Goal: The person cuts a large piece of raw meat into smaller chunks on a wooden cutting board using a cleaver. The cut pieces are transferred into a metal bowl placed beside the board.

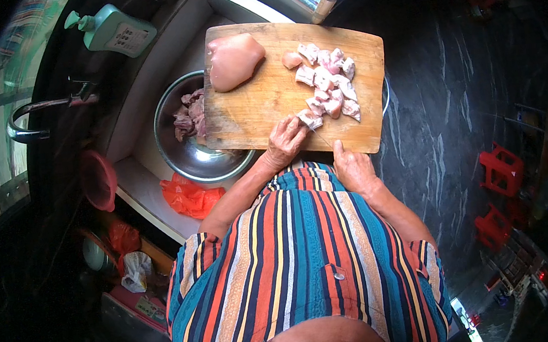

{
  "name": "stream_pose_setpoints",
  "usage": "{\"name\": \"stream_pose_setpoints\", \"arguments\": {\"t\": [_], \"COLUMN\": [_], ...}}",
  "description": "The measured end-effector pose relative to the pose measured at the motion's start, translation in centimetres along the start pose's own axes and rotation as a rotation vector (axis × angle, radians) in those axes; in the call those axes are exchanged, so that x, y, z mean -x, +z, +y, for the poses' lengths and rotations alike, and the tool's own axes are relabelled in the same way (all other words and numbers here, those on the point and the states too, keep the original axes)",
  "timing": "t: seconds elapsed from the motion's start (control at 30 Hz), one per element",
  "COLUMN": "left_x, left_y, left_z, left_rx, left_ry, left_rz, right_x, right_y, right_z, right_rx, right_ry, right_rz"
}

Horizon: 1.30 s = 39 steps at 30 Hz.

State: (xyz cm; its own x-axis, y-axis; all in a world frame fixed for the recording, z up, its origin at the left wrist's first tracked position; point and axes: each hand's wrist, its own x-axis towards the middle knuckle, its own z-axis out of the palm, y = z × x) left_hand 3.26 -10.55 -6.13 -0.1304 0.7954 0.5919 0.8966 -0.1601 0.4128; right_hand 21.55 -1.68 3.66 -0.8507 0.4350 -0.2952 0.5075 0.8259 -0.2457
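A wooden cutting board (273, 107) lies before me, its left side over a metal bowl (168, 154) that holds pieces of raw meat (190, 115). On the board's upper left rests a whole piece of raw poultry (235, 62). Several cut chunks (324, 78) are spread over its right half. My left hand (287, 140) is on the board's near edge, its fingertips against a chunk of meat (310, 118). My right hand (355, 165) grips a knife, with the index finger stretched forward; its thin blade (321, 138) is seen edge-on beside that chunk, and its handle is hidden.
The bowl stands in a sink (131, 177) with a red plastic bag (188, 196). To the left are a faucet (26, 120), a green pump bottle (122, 32) and a pink basin (98, 180). Red stools (501, 169) stand far right, beyond the dark marbled surface (428, 131).
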Motion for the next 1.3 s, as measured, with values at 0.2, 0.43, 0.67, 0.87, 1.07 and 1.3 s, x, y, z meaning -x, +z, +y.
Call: {"name": "stream_pose_setpoints", "arguments": {"t": [0.2, 0.43, 0.67, 0.87, 1.07, 1.3], "left_x": [-0.4, -0.7, -0.4, -1.3, -1.4, -1.2], "left_y": [-0.2, -0.5, -0.2, -1.2, -1.0, -0.9], "left_z": [-0.2, -0.1, -0.2, 0.2, 0.3, 0.4], "left_rx": [0.111, 0.190, 0.212, 0.200, 0.205, 0.204], "left_ry": [-0.074, -0.127, -0.057, -0.131, -0.121, -0.095], "left_rz": [-0.036, -0.069, -0.046, -0.029, -0.053, -0.035], "right_x": [0.3, -0.8, -8.8, -7.7, -3.1, -7.8], "right_y": [-0.4, -1.7, -1.2, 0.0, 1.7, 0.2], "right_z": [0.8, 1.2, -1.2, -0.3, 1.8, -0.9], "right_rx": [-0.034, -0.145, -0.200, -0.168, -0.137, -0.116], "right_ry": [-0.006, 0.003, -0.093, -0.103, -0.033, -0.068], "right_rz": [-0.134, -0.240, -0.105, -0.075, -0.199, -0.058]}}
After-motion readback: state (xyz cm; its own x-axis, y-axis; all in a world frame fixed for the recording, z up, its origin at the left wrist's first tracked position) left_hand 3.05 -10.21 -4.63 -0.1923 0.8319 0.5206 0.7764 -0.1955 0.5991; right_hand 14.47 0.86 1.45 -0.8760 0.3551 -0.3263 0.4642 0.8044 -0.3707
